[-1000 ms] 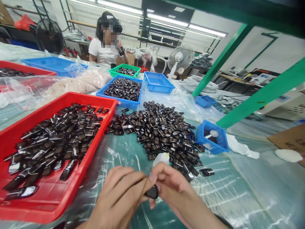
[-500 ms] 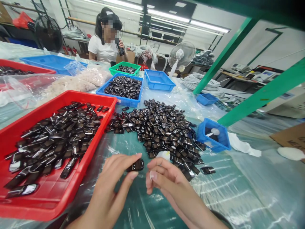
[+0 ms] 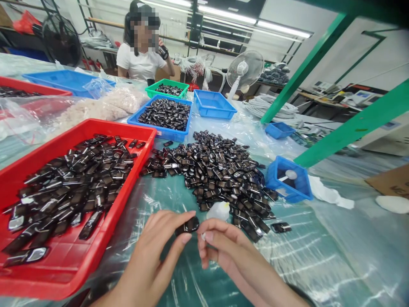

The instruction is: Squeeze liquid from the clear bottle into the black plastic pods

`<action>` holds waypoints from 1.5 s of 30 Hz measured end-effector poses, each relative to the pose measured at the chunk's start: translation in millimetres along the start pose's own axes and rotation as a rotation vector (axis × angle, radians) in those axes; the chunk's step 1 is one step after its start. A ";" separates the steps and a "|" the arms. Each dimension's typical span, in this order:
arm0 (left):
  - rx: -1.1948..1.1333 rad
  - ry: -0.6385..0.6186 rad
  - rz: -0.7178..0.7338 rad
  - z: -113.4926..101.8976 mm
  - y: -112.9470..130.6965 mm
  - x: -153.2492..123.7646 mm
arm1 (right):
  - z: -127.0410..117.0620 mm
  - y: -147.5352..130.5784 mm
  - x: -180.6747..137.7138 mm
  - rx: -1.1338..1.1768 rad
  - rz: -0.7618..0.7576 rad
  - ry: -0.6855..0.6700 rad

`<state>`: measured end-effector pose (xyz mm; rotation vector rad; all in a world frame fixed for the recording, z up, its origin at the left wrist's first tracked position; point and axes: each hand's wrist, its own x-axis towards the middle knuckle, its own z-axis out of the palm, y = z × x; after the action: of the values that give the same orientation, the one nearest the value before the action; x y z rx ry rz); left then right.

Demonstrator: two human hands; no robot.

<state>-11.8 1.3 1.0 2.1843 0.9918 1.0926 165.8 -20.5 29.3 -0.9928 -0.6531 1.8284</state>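
Note:
My left hand (image 3: 153,256) pinches a small glossy black part (image 3: 188,225) between thumb and fingers, low in the middle of the view. My right hand (image 3: 223,249) sits just right of it, fingers curled and pinched on a tiny white bit I cannot make out. A small white bottle (image 3: 218,210) lies just beyond my hands. Behind it spreads a big loose pile of the same black parts (image 3: 214,170) on the plastic-covered table. One stray black part (image 3: 281,227) lies to the right.
A red tray (image 3: 96,247) of black parts stands at my left. Blue trays (image 3: 163,114) (image 3: 213,104), a green tray (image 3: 166,90) and a small blue bin (image 3: 289,179) stand further back. Another person (image 3: 142,55) sits across the table. Green frame bars (image 3: 348,125) cross at the right.
One second ago both hands held the black part together. My left hand then took it up and to the left, and my right hand let go and pinched shut.

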 end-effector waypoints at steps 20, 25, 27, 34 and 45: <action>0.051 -0.091 0.121 -5.0 -0.2 1.3 | -2.8 -13.5 -7.0 -0.164 -0.104 -0.002; 0.038 -0.115 0.159 -4.7 -1.3 -0.9 | -3.0 -12.5 -7.1 -0.156 -0.120 -0.021; 0.055 -0.109 0.188 -5.3 -0.6 -0.5 | -3.3 -12.2 -7.4 -0.143 -0.116 -0.029; 0.115 -0.108 0.256 -7.4 2.1 1.6 | -4.0 -7.5 -6.6 -0.084 -0.059 -0.102; 0.136 -0.025 0.349 -3.8 0.9 5.0 | -1.8 6.6 -3.3 0.028 -0.044 -0.139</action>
<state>-12.5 5.1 6.1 2.5423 0.7066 1.1742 165.0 -26.3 24.5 -0.8315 -0.7259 1.8749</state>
